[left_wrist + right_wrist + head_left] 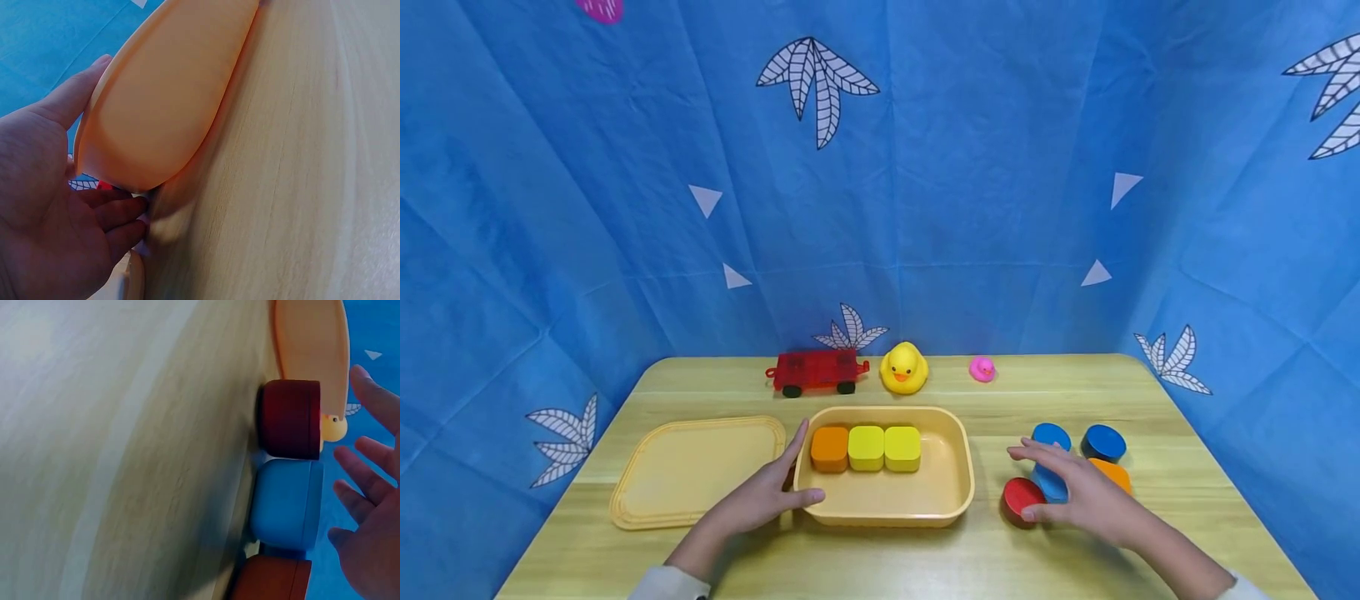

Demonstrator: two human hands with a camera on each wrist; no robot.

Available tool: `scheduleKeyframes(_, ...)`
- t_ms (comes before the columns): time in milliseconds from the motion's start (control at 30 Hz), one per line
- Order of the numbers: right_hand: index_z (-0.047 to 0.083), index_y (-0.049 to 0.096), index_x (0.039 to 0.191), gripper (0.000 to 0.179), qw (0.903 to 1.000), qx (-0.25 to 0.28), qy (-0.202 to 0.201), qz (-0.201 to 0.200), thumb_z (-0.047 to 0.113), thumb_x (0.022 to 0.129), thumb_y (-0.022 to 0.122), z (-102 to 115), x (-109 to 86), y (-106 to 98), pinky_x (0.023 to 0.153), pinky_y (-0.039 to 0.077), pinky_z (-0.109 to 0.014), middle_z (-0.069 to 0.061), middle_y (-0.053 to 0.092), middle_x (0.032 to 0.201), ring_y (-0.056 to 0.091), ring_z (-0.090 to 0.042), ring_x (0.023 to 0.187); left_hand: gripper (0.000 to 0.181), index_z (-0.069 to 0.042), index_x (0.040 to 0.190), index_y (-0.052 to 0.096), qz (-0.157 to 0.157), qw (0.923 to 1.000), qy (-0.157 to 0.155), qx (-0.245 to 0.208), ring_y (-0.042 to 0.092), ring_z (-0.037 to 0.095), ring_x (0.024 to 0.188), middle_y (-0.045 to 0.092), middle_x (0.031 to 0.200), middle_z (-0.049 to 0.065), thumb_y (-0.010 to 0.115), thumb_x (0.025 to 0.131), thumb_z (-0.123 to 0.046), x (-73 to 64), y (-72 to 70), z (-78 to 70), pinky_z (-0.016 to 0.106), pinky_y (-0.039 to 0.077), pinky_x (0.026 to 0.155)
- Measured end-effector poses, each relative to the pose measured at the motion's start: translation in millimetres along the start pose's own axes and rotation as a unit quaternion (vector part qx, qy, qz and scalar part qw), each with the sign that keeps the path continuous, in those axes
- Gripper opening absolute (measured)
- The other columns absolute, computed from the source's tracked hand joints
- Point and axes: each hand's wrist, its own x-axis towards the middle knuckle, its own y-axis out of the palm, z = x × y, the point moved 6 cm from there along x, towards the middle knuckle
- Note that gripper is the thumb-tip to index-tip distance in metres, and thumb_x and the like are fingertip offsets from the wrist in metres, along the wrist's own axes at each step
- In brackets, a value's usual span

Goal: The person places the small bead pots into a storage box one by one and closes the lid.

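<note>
A yellow plastic box (pixel 887 508) holds an orange square block (pixel 830 449) and two yellow square blocks (pixel 883 448) in a row. My left hand (pixel 767 496) grips the box's left end, thumb at the front corner rim and fingers along the end wall. Over the loose blocks on the right, my right hand (pixel 1086 492) is spread with nothing in its fingers. Below it are a red round block (pixel 1021 497), a light blue square block (pixel 286 503), a blue round block (pixel 1051 435), a dark blue round block (pixel 1105 442) and an orange block (pixel 1112 473), partly hidden.
A flat yellow lid (pixel 700 467) lies left of the box. Along the back stand a red toy wagon (pixel 817 371), a yellow duck (pixel 904 368) and a small pink duck (pixel 982 369). Behind the wooden table (pixel 925 567) hangs a blue curtain (pixel 970 167).
</note>
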Motion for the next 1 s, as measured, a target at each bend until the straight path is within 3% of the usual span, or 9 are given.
scheduleKeyframes(100,0.021,0.057,0.148,0.08,0.9998,-0.017,-0.009,0.004,0.048,0.078,0.087,-1.4,-0.8,2.2,0.114,0.03,-0.07,-0.017,0.051,0.154,0.036,-0.055,0.144,0.11,-0.024,0.167,-0.005,-0.001,1.0,-0.002,-0.002,0.016,0.04,0.157,0.003,0.173,0.011,0.075,0.094,-0.044,0.2,-0.1,-0.3,0.058,0.017,0.125)
scheduleKeyframes(200,0.021,0.055,0.15,0.086,0.9992,-0.032,-0.021,0.005,0.043,0.075,0.091,-2.3,-0.1,4.8,0.128,0.014,-0.034,-0.009,0.059,0.147,0.037,-0.047,0.146,0.11,-0.024,0.167,-0.004,-0.003,1.0,-0.006,-0.001,0.016,0.039,0.157,0.003,0.173,0.011,0.075,0.094,-0.044,0.5,0.0,-1.0,0.058,0.018,0.125)
scheduleKeyframes(233,0.021,0.054,0.15,0.087,0.999,-0.037,-0.025,0.006,0.041,0.074,0.092,-2.4,0.3,5.3,0.127,0.008,-0.022,-0.005,0.061,0.144,0.038,-0.044,0.146,0.11,-0.024,0.167,-0.005,-0.003,1.0,-0.007,-0.001,0.016,0.039,0.157,0.003,0.173,0.011,0.075,0.094,-0.044,0.5,0.0,-1.3,0.058,0.017,0.125)
scheduleKeyframes(300,0.02,0.052,0.151,0.089,0.9986,-0.041,-0.034,0.008,0.04,0.074,0.092,-1.9,0.4,6.0,0.121,-0.001,-0.011,0.0,0.066,0.136,0.043,-0.04,0.143,0.11,-0.023,0.167,-0.005,-0.002,1.0,-0.008,0.001,0.015,0.039,0.157,0.003,0.173,0.011,0.074,0.094,-0.044,0.5,0.1,-2.0,0.057,0.017,0.125)
scheduleKeyframes(467,0.019,0.05,0.151,0.087,0.9976,-0.036,-0.057,0.015,0.033,0.076,0.092,1.8,0.3,6.6,0.128,0.0,-0.03,0.004,0.069,0.126,0.061,-0.027,0.125,0.11,-0.021,0.167,-0.006,-0.002,1.0,-0.007,0.002,0.015,0.04,0.157,0.002,0.173,0.011,0.074,0.095,-0.044,0.7,0.1,-3.2,0.057,0.017,0.125)
scheduleKeyframes(667,0.018,0.053,0.148,0.08,0.9962,-0.047,-0.072,0.013,0.025,0.077,0.092,4.5,1.3,7.7,0.114,-0.006,-0.003,0.011,0.069,0.121,0.064,-0.021,0.118,0.11,-0.022,0.167,-0.006,-0.002,0.9999,-0.011,0.003,0.015,0.04,0.157,0.002,0.173,0.011,0.074,0.095,-0.045,0.6,0.7,-2.4,0.057,0.017,0.125)
scheduleKeyframes(833,0.019,0.055,0.146,0.075,0.9966,-0.047,-0.066,0.011,0.026,0.08,0.09,4.7,2.3,8.2,0.111,0.0,0.0,0.012,0.068,0.122,0.061,-0.025,0.12,0.11,-0.022,0.167,-0.005,-0.002,0.9999,-0.013,0.002,0.015,0.04,0.157,0.003,0.173,0.012,0.074,0.095,-0.044,0.0,0.8,-2.1,0.058,0.017,0.125)
scheduleKeyframes(900,0.021,0.056,0.146,0.073,0.9968,-0.05,-0.062,0.01,0.029,0.082,0.089,5.1,3.2,8.0,0.118,0.02,-0.01,0.013,0.067,0.123,0.061,-0.025,0.121,0.11,-0.021,0.167,-0.005,-0.003,0.9999,-0.012,0.003,0.015,0.04,0.157,0.004,0.173,0.012,0.074,0.095,-0.044,-0.3,0.6,-2.2,0.058,0.017,0.125)
scheduleKeyframes(1000,0.023,0.056,0.146,0.07,0.9969,-0.048,-0.061,0.013,0.036,0.085,0.086,7.5,5.2,6.4,0.106,0.049,-0.028,0.01,0.066,0.127,0.06,-0.023,0.12,0.11,-0.021,0.167,-0.006,-0.002,0.9999,-0.009,0.005,0.016,0.04,0.157,0.003,0.173,0.012,0.074,0.095,-0.044,-0.4,0.5,-1.9,0.058,0.017,0.125)
